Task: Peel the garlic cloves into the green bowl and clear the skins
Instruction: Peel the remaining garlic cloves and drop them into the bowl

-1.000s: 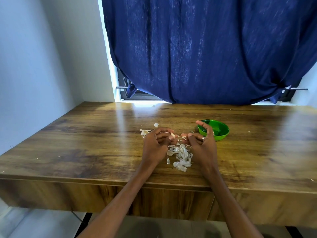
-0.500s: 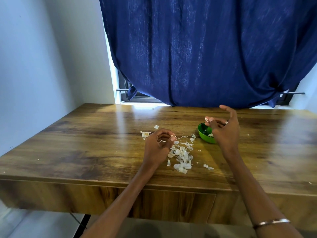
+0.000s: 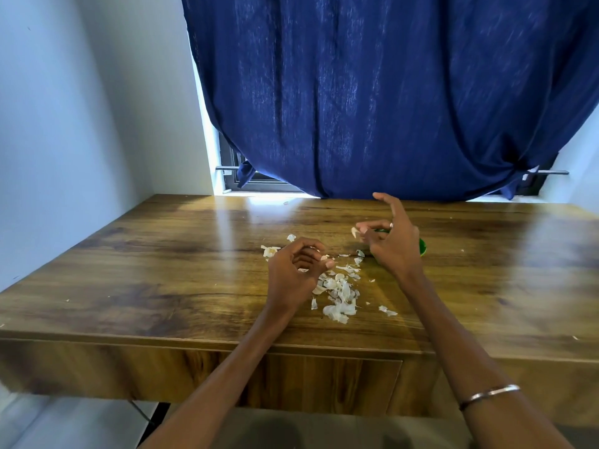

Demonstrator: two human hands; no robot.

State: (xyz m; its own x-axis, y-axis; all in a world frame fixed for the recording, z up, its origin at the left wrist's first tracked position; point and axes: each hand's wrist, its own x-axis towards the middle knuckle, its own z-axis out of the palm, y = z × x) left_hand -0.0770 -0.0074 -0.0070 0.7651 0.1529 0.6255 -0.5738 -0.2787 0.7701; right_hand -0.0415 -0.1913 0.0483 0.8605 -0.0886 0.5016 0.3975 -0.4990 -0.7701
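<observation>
The green bowl stands on the wooden table, mostly hidden behind my right hand. That hand hovers at the bowl's left side and pinches a small white garlic piece at its fingertips, index finger raised. My left hand rests on the table left of the pile of garlic skins. Its fingers are curled, and a pale scrap shows inside them. The bowl's contents are hidden.
Loose skins lie apart from the pile: one clump and one flake beyond my left hand, a few near the front. A blue curtain hangs over the window behind the table. A white wall stands on the left.
My hands were together over the skins, then my right hand rose to the bowl. It has now shifted slightly left, with a white piece at its fingertips. My left hand stayed put.
</observation>
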